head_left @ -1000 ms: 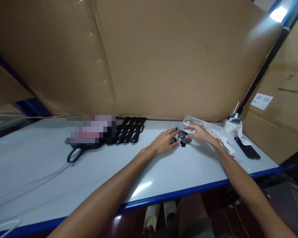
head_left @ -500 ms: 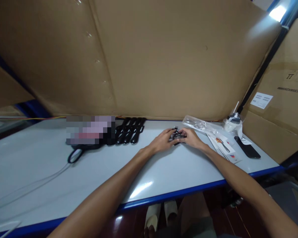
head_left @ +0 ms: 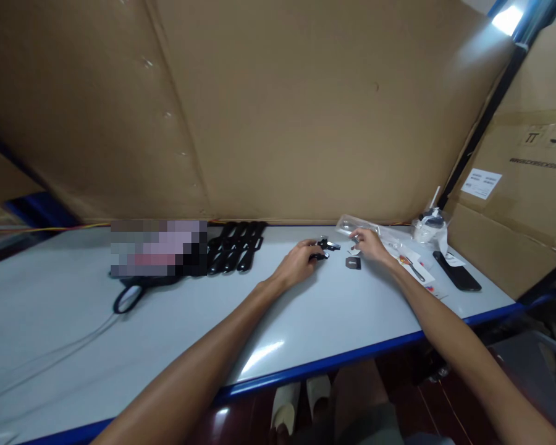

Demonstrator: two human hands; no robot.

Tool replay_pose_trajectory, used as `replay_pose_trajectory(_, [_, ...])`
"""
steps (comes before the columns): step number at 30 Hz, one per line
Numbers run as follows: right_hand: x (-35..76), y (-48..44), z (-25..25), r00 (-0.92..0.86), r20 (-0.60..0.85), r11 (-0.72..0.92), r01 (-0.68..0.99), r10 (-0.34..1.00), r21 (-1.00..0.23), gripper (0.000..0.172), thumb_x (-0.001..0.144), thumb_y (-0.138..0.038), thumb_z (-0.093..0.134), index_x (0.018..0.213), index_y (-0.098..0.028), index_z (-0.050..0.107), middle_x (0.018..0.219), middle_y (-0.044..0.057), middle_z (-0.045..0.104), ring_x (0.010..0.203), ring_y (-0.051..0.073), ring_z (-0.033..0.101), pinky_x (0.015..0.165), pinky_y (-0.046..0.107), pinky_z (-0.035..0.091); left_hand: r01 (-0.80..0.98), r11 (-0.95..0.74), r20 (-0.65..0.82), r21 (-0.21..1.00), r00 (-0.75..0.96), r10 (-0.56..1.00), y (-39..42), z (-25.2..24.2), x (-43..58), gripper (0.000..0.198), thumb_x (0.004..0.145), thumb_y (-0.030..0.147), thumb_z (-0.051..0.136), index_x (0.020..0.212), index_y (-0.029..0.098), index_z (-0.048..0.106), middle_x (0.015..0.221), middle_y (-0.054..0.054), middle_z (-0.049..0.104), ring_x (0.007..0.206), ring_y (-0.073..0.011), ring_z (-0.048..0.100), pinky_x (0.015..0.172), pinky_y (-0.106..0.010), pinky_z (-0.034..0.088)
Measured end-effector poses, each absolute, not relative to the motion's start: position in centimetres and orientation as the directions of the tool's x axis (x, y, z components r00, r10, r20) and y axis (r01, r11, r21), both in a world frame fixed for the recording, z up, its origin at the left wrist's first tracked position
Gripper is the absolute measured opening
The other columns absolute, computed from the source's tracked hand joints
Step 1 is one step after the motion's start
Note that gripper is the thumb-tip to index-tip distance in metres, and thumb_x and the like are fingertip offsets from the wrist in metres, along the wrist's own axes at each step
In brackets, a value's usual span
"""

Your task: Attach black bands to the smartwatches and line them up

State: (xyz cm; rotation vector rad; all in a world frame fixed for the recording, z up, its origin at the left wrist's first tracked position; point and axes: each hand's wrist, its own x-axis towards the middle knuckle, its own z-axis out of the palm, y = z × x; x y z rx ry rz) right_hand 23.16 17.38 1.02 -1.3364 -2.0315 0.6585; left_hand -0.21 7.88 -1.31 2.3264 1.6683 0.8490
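My left hand (head_left: 300, 262) is closed, its fingers curled over a small cluster of black pieces with shiny metal parts (head_left: 328, 245). Their exact kind does not show at this size. To the right of them a small dark card with pale print (head_left: 353, 264) lies flat on the white table (head_left: 296, 334). Just above that card my right hand (head_left: 370, 245) has bent fingers, with a small pale and dark scrap (head_left: 353, 252) at or under the fingertips. Whether it is gripped is hard to make out.
Several glossy black handle-shaped pieces (head_left: 245, 256) lie in a row at left, beside a blurred-out item with a black loop (head_left: 128, 300). On the right are clear plastic packaging (head_left: 352, 224), printed cards (head_left: 417, 269), a black phone (head_left: 461, 272) and a bagged cup (head_left: 429, 227). Cardboard (head_left: 282, 123) stands behind.
My hands were together over the black pieces and are now apart. My right hand has moved right, and the small dark card now shows on the table between them.
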Motion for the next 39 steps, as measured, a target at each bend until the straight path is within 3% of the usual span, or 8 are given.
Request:
replay_pose_trajectory(4, [23.1, 17.0, 1.1, -0.295, 0.245, 0.381, 0.645, 0.924, -0.662, 0.033, 0.069, -0.001, 0.059, 0.096, -0.017, 0.072, 0.077, 0.000, 0.067, 0.075, 0.015, 0.063, 0.076, 0.027, 0.051, 0.796, -0.439, 0.329, 0.416, 0.318, 0.889, 7.6, -1.3, 0.6, 0.041, 0.085, 0.012, 0.053, 0.117, 0.022, 0.076, 0.150, -0.009, 0.056, 0.147, -0.0270, 0.041, 0.123, -0.047, 0.031])
replay_pose_trajectory(8, [22.6, 16.6, 1.2, -0.348, 0.124, 0.300, 0.515, 0.929, -0.803, 0.033, 0.078, -0.007, 0.061, 0.108, -0.016, 0.071, 0.093, 0.006, 0.074, 0.078, 0.017, 0.068, 0.072, 0.028, 0.055, 0.775, -0.471, 0.317, 0.422, 0.360, 0.877, 7.1, -1.4, 1.8, 0.053, 0.089, 0.032, 0.061, 0.141, 0.023, 0.061, 0.156, -0.013, 0.049, 0.149, -0.0314, 0.037, 0.123, -0.057, 0.027])
replay_pose_trajectory(14, [22.4, 16.4, 1.1, -0.312, 0.306, 0.437, 0.646, 0.899, -0.626, 0.029, 0.083, -0.005, 0.062, 0.107, -0.018, 0.073, 0.099, 0.009, 0.077, 0.096, 0.022, 0.071, 0.093, 0.036, 0.053, 0.808, -0.247, 0.438, 0.534, -0.015, 0.899, 7.8, -1.0, 0.0, 0.052, 0.092, 0.021, 0.046, 0.143, 0.014, 0.055, 0.143, -0.015, 0.060, 0.132, -0.0266, 0.055, 0.113, -0.042, 0.042])
replay_pose_trajectory(17, [22.0, 15.9, 0.8, -0.349, 0.321, 0.474, 0.665, 0.881, -0.577, 0.026, 0.085, -0.005, 0.061, 0.104, -0.018, 0.074, 0.100, 0.009, 0.077, 0.098, 0.023, 0.072, 0.094, 0.036, 0.052, 0.900, -0.042, 0.369, 0.433, -0.135, 0.920, 7.8, -0.8, -1.0, 0.043, 0.090, 0.021, 0.046, 0.126, 0.010, 0.067, 0.128, -0.020, 0.066, 0.121, -0.0339, 0.060, 0.105, -0.047, 0.047])
replay_pose_trajectory(22, [21.0, 14.6, 0.2, -0.451, 0.329, 0.558, 0.692, 0.830, -0.458, 0.026, 0.086, -0.011, 0.065, 0.109, -0.019, 0.075, 0.103, 0.010, 0.077, 0.103, 0.027, 0.069, 0.094, 0.036, 0.049, 0.964, -0.088, 0.327, 0.252, 0.001, 0.945, 7.1, -0.6, 0.1, 0.035, 0.090, 0.024, 0.049, 0.110, 0.018, 0.077, 0.114, -0.019, 0.066, 0.112, -0.0353, 0.058, 0.098, -0.049, 0.047])
replay_pose_trajectory(27, [20.7, 14.2, 0.0, -0.496, 0.341, 0.598, 0.714, 0.799, -0.364, 0.021, 0.085, -0.014, 0.067, 0.102, -0.021, 0.078, 0.106, 0.009, 0.076, 0.105, 0.027, 0.067, 0.092, 0.033, 0.047, 0.923, -0.234, 0.351, 0.305, 0.119, 0.929, 7.2, -1.0, 1.1, 0.041, 0.092, 0.021, 0.047, 0.122, 0.025, 0.074, 0.118, -0.013, 0.067, 0.115, -0.0295, 0.058, 0.102, -0.044, 0.046])
replay_pose_trajectory(33, [20.7, 14.4, 0.1, -0.463, 0.350, 0.575, 0.722, 0.814, -0.383, 0.024, 0.088, -0.011, 0.062, 0.104, -0.019, 0.078, 0.101, 0.009, 0.077, 0.097, 0.024, 0.069, 0.087, 0.031, 0.049, 0.914, -0.195, 0.366, 0.356, 0.056, 0.929, 7.9, -1.6, -0.2, 0.045, 0.093, 0.029, 0.050, 0.135, 0.017, 0.061, 0.136, -0.015, 0.062, 0.129, -0.0299, 0.055, 0.110, -0.044, 0.042])
replay_pose_trajectory(39, [20.7, 14.2, 0.3, -0.437, 0.353, 0.559, 0.709, 0.827, -0.430, 0.023, 0.088, -0.010, 0.061, 0.103, -0.018, 0.077, 0.102, 0.010, 0.077, 0.098, 0.024, 0.069, 0.090, 0.033, 0.050, 0.855, -0.306, 0.313, 0.419, 0.180, 0.932, 8.8, -2.2, -0.3, 0.055, 0.096, 0.039, 0.050, 0.144, 0.014, 0.053, 0.150, -0.016, 0.055, 0.143, -0.0290, 0.047, 0.120, -0.046, 0.033])
